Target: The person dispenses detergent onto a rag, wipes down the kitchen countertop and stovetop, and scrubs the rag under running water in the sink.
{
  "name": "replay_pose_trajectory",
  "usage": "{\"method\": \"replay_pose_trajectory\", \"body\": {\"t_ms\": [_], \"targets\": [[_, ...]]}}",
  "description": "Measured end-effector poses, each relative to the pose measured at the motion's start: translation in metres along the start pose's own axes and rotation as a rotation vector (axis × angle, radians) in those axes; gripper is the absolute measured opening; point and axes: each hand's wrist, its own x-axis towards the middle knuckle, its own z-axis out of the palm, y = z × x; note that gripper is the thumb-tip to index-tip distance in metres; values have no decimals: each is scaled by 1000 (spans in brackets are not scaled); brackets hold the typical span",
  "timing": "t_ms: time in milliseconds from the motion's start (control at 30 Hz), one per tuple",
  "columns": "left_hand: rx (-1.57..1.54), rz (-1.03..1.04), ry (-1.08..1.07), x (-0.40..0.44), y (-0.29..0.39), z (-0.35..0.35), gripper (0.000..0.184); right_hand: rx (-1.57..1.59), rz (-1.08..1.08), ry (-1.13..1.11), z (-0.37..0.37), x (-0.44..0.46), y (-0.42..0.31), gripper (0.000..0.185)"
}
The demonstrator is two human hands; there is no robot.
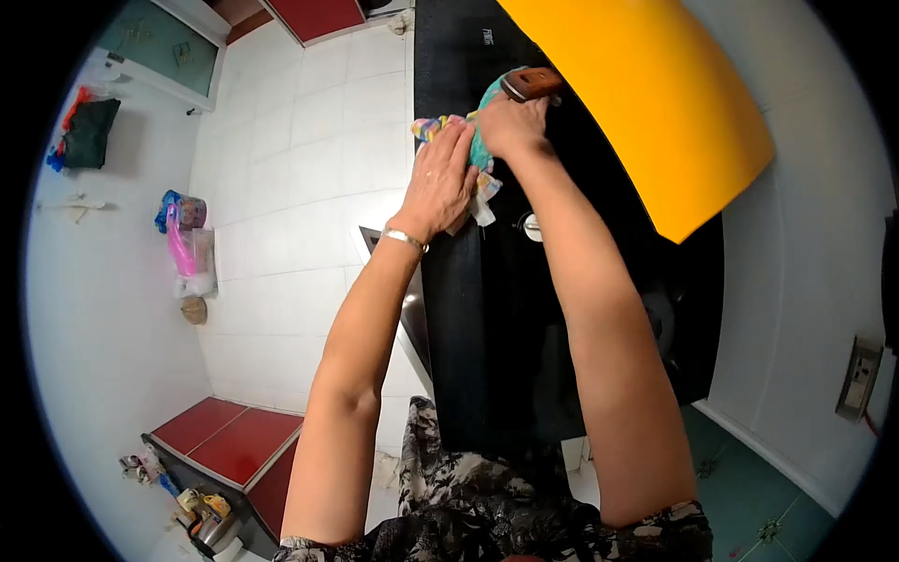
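My left hand, with a silvery bracelet at the wrist, lies with fingers stretched over a multicoloured patterned cloth. The cloth is bunched up on the glossy black worktop. Close on its right, my right hand is closed, with the fingers curled away from view. A teal piece, apparently fabric, runs along its left side. Just beyond the knuckles sticks out a brown handle with a metal band. What the right fingers grip is hidden. Below the cloth hangs a pale crumpled piece.
A large yellow panel leans over the right side of the worktop. Beside my right forearm is a round silvery knob. Bags stand by the left wall, and red cabinets are at lower left.
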Motion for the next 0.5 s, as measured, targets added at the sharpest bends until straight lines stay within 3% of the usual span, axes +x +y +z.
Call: {"method": "replay_pose_trajectory", "body": {"t_ms": [67, 200, 267, 400, 467, 500], "targets": [[21, -18, -6, 11, -10, 8, 61, 373, -65, -10, -8, 14, 13, 58], [69, -82, -1, 25, -23, 20, 59, 250, -64, 152, 49, 61, 0, 56], [89, -78, -8, 22, -30, 25, 59, 147, -142, 38, 22, 48, -8, 55], [175, -142, 15, 2, -11, 27, 60, 204, -363, 17, 16, 13, -14, 49], [200, -160, 23, -19, 7, 21, 62, 214, -501, 387, 53, 1, -13, 42], [211, -171, 31, -31, 16, 17, 62, 185, -494, 319, 48, -14, -13, 44]]}}
